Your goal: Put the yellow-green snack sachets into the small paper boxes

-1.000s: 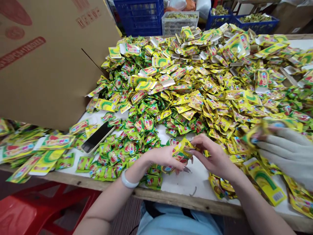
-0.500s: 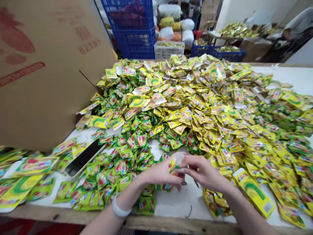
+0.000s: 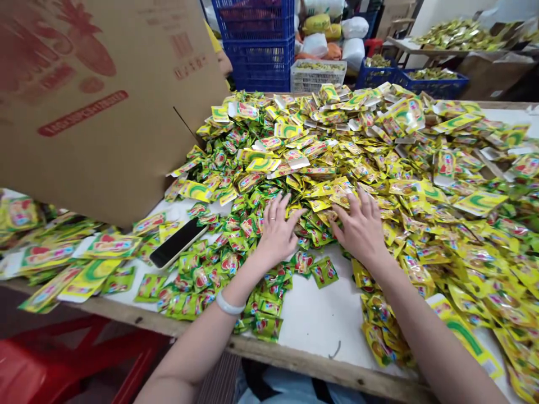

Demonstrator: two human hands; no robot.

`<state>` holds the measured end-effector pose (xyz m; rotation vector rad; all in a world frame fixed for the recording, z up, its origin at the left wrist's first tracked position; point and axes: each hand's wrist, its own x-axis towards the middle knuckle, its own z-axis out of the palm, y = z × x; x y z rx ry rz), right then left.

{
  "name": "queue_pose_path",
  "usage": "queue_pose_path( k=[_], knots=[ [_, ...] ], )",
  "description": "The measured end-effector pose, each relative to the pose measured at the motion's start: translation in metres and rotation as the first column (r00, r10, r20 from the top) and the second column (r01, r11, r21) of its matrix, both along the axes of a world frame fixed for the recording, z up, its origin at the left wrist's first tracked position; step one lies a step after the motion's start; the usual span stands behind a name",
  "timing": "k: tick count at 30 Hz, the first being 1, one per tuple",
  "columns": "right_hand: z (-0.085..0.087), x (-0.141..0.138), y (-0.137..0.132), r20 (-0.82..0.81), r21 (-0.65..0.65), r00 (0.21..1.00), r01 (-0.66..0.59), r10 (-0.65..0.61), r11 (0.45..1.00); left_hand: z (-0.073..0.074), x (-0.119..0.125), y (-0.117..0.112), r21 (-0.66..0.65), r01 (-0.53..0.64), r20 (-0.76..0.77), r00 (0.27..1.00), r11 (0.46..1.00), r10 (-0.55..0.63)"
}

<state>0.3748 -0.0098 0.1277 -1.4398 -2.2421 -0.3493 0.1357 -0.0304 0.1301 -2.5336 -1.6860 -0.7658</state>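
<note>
My left hand (image 3: 275,230) lies on the pile with its fingers spread, touching green sachets (image 3: 248,224) printed with a red fruit. It wears a ring, and a pale bangle circles the wrist. My right hand (image 3: 360,227) also has its fingers apart, resting against yellow sachets (image 3: 341,191). Neither hand holds anything. Between the hands, several green sachets are heaped, and a loose green sachet (image 3: 325,272) lies on the white tabletop (image 3: 314,314) just below. A flat yellow carton (image 3: 463,336) with a green arch lies partly behind my right forearm.
A big cardboard box (image 3: 105,118) stands at the left; part of a person shows behind it. A phone (image 3: 179,243) rests among green sachets. Flat cartons (image 3: 90,278) overlap the left front edge. Blue crates (image 3: 256,62) and a red stool (image 3: 71,353) are nearby.
My hands held a small carton with sachets together near the front; now they are apart, emptied, and farther forward on the pile. The view has shifted, showing more of the left side.
</note>
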Motion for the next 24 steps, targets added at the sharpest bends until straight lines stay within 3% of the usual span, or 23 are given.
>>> queue_pose_path(
  k=[3,6,8,10,12,14,15,17,19,21,22,24],
  knots=[
    [0.002,-0.016,0.01,-0.022,-0.004,0.999,-0.044,0.044,0.999,-0.007,0.012,-0.007,0.048,0.194,-0.058,0.98,0.98,-0.191],
    [0.005,-0.007,0.008,-0.075,-0.086,0.99,-0.124,0.118,0.988,-0.017,0.019,-0.006,0.024,0.304,-0.063,0.951,0.952,-0.302],
    [0.005,-0.002,0.006,-0.057,-0.153,0.987,-0.159,0.152,0.975,-0.021,0.02,-0.002,0.018,0.332,0.011,0.943,0.943,-0.332],
    [0.008,-0.002,0.006,-0.066,-0.163,0.984,-0.172,0.163,0.972,-0.021,0.018,0.001,0.008,0.356,0.189,0.917,0.934,-0.351],
    [0.019,-0.003,0.006,-0.196,-0.123,0.967,-0.191,0.165,0.974,-0.016,0.015,0.001,-0.051,0.331,0.468,0.841,0.942,-0.27],
    [0.032,0.001,0.003,-0.441,-0.094,0.887,-0.201,0.141,0.975,-0.01,0.015,-0.002,-0.192,0.277,0.729,0.683,0.941,-0.053],
    [0.037,0.004,-0.001,-0.58,-0.109,0.808,-0.203,0.103,0.973,-0.007,0.015,-0.005,-0.273,0.275,0.81,0.583,0.922,0.066],
    [0.04,0.011,-0.013,-0.792,-0.235,0.61,-0.284,-0.014,0.93,-0.001,0.02,-0.009,-0.386,0.332,0.88,0.413,0.861,0.235],
    [0.032,0.013,-0.028,-0.872,-0.382,0.463,-0.443,-0.158,0.811,0.003,0.026,-0.013,-0.429,0.414,0.895,0.315,0.803,0.316],
    [0.019,0.005,-0.04,-0.872,-0.461,0.423,-0.541,-0.246,0.704,0.007,0.033,-0.017,-0.455,0.466,0.89,0.263,0.759,0.372],
    [0.014,-0.002,-0.044,-0.868,-0.473,0.42,-0.539,-0.265,0.696,0.008,0.036,-0.019,-0.467,0.488,0.884,0.248,0.738,0.395],
    [0.01,-0.017,-0.048,-0.867,-0.455,0.43,-0.48,-0.251,0.75,0.012,0.04,-0.023,-0.475,0.527,0.878,0.23,0.705,0.42]
  ],
)
